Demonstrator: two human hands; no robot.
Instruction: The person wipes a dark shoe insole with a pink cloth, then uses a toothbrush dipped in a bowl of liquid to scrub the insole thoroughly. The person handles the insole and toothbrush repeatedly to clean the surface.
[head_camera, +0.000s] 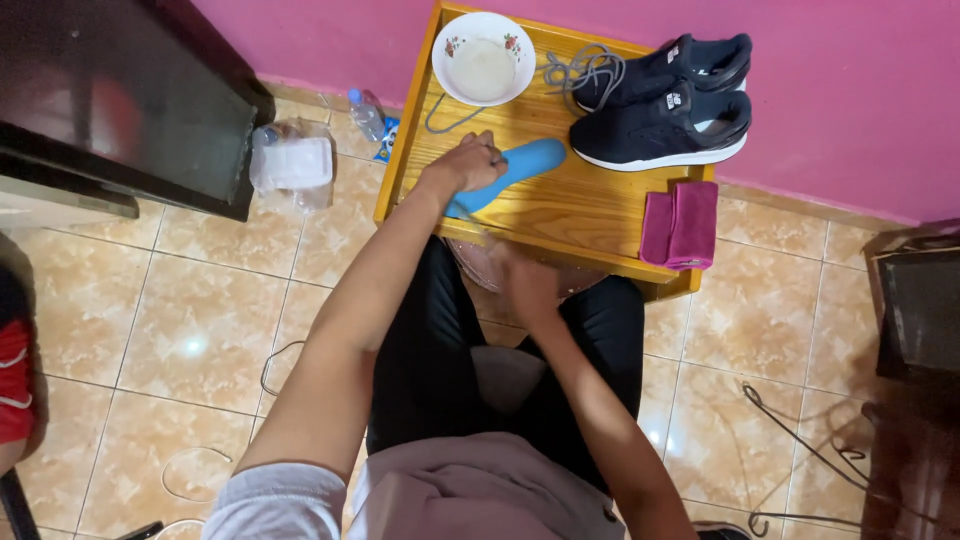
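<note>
on the wooden tray (600, 215), left hand (468, 165) grips blue insole (520, 165); right hand (530, 290) blurred, grip unclear.

My left hand (470, 165) presses a matt blue foam insole (520, 165) on the varnished wooden desk (590, 215), near soft magenta cloths (682, 225) and a glossy ceramic bowl (483, 58).

2 black sneakers (662, 125) beside grey laces (583, 70) — bowl (483, 58); magenta cloth (682, 225).
</note>
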